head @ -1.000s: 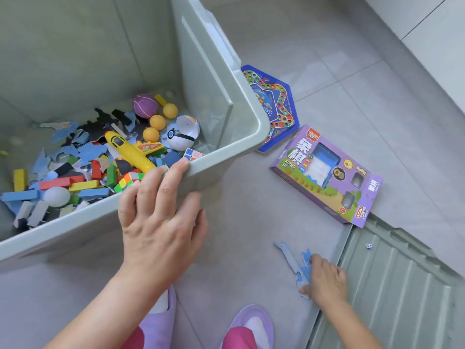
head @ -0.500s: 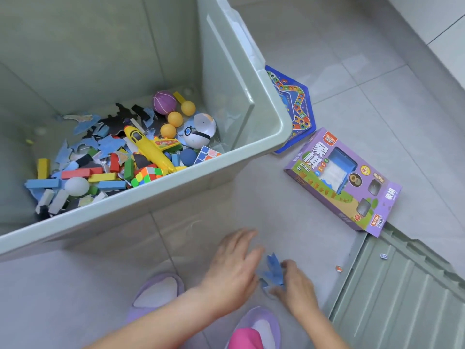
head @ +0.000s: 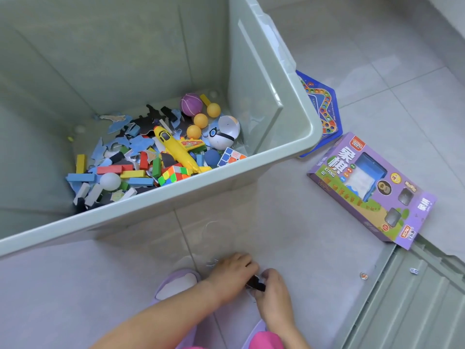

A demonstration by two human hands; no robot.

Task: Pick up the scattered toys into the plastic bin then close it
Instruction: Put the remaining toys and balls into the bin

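Note:
The pale green plastic bin (head: 297, 144) stands open on the tiled floor, holding blocks, balls, puzzle cubes, foam pieces and a yellow toy plane (head: 176, 147). Low in the view, my left hand (head: 229, 275) and my right hand (head: 274, 295) meet just above the floor. Both pinch a small flat piece (head: 255, 283) whose dark side shows between the fingers. A purple chess game box (head: 372, 190) lies on the floor right of the bin. Behind it a blue hexagonal game board (head: 324, 109) is partly tucked under the bin's corner.
The bin's ribbed green lid (head: 417, 303) lies flat at the lower right, with a tiny die (head: 414, 271) on it and a small round bead (head: 363, 275) on the floor beside it. My purple slippers (head: 176, 285) are under my arms.
My left hand left the bin's rim and came down to my right hand. The blue foam piece was lifted off the floor and now sits between both hands, dark side up.

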